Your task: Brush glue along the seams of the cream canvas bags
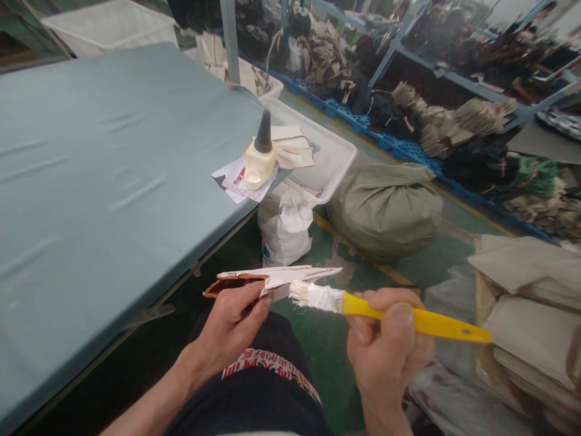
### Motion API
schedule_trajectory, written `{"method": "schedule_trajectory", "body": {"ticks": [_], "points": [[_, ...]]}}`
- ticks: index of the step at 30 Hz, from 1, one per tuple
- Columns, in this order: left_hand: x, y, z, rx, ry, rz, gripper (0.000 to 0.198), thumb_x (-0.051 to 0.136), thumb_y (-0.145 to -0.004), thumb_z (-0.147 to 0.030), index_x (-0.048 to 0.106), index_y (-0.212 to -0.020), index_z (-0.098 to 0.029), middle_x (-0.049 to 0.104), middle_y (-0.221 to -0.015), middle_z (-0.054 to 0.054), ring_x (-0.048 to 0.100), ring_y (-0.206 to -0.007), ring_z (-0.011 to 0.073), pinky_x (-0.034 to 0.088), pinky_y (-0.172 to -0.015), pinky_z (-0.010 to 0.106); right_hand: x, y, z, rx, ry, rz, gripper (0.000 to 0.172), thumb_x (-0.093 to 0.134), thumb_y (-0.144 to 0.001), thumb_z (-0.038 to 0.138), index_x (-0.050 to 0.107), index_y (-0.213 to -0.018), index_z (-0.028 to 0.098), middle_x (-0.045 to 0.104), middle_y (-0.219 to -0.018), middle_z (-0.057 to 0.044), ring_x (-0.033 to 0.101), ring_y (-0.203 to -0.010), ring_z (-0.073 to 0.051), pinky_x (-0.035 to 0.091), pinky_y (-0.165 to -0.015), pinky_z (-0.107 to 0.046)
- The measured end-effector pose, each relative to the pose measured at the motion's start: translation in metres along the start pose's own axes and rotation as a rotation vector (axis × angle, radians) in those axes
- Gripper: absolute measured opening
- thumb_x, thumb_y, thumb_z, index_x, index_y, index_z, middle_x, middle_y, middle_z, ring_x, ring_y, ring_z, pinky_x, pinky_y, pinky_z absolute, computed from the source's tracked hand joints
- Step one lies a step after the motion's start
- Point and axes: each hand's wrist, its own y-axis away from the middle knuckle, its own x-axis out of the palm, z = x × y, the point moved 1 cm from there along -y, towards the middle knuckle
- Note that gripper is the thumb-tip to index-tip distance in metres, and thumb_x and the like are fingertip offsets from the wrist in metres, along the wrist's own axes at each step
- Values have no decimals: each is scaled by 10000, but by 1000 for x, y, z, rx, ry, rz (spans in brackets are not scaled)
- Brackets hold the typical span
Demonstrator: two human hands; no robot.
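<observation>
In my right hand (390,339) is a paintbrush (422,321) with a yellow handle, its bristles and ferrule coated in white. The bristles point left, close to the edge of a folded piece of material (290,275), white on one face and brown on the other. My left hand (240,315) pinches that piece near its lower edge, above my lap. Whether the bristles touch it I cannot tell. On the table corner stands a cream-coloured bottle (261,160) with a tall black conical top, resting on some printed sheets (236,178).
A table (113,139) with a blue-green cover fills the left. Beyond its corner are a white tub (336,151), a white sack (285,230) and a large green sack (385,206). Stacked pale pieces (531,321) sit at the right. Loaded racks and blue pallets (354,118) line the back.
</observation>
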Motion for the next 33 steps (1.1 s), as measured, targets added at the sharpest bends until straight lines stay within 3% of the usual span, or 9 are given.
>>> {"method": "schedule_trajectory", "body": {"ticks": [3,6,10,14,20,22,25,28,33], "points": [[-6,-11,-8,-294,343,63,292,590,-1040,-358,771,-978,-139,730,-867,51,635,-745,169,485,-667,247,1,-6,1,-17,-90,31,291,573,-1070,359,615,-821,214,374,-525,110,327,-364,-60,331,-420,-195],[-13,-20,-17,-404,629,130,348,724,-960,-469,808,-1049,-144,738,-885,50,631,-776,178,489,-675,237,3,-10,4,-35,-116,101,282,589,-1072,375,634,-844,216,384,-542,106,341,-363,-57,293,-400,-193],[-19,-25,-25,-377,745,212,344,800,-911,-479,848,-1063,-174,737,-897,42,603,-806,166,486,-709,220,8,-16,7,-118,-129,214,281,578,-1088,381,637,-863,222,429,-545,97,357,-358,-61,312,-384,-198],[-16,-25,-27,-420,820,265,318,853,-871,-430,860,-1073,-185,717,-868,31,563,-767,136,471,-696,197,13,-20,-3,-189,24,302,243,559,-1099,352,659,-918,224,490,-555,83,432,-379,-82,357,-383,-205],[-13,-18,-21,-444,910,241,408,862,-863,-488,848,-1100,-157,670,-825,30,516,-670,100,408,-597,178,18,-22,-4,-373,116,149,269,586,-1088,386,663,-895,214,511,-563,71,445,-401,-87,431,-426,-227],[-15,-16,-20,-434,907,240,416,861,-865,-496,847,-1092,-147,650,-827,26,467,-633,77,349,-549,167,18,-19,0,-363,45,142,279,582,-1088,385,646,-875,218,488,-559,75,409,-386,-82,389,-404,-225],[-18,-14,-19,-416,902,259,398,868,-858,-488,850,-1058,-145,603,-795,5,384,-602,60,281,-509,169,18,-14,1,-287,-5,266,255,568,-1087,354,643,-884,221,484,-572,77,374,-374,-75,326,-383,-216],[-19,-14,-19,-432,878,255,412,867,-850,-498,848,-1054,-141,540,-726,-21,327,-579,59,250,-493,180,19,-12,-3,-243,71,342,225,566,-1085,348,659,-925,220,497,-575,74,409,-393,-91,366,-410,-222],[-20,-14,-18,-461,868,230,440,873,-822,-515,847,-1021,-124,555,-763,-2,332,-582,60,227,-484,195,18,-15,-3,-272,56,185,268,552,-1097,362,640,-891,216,502,-579,77,432,-409,-86,430,-451,-215]]}}
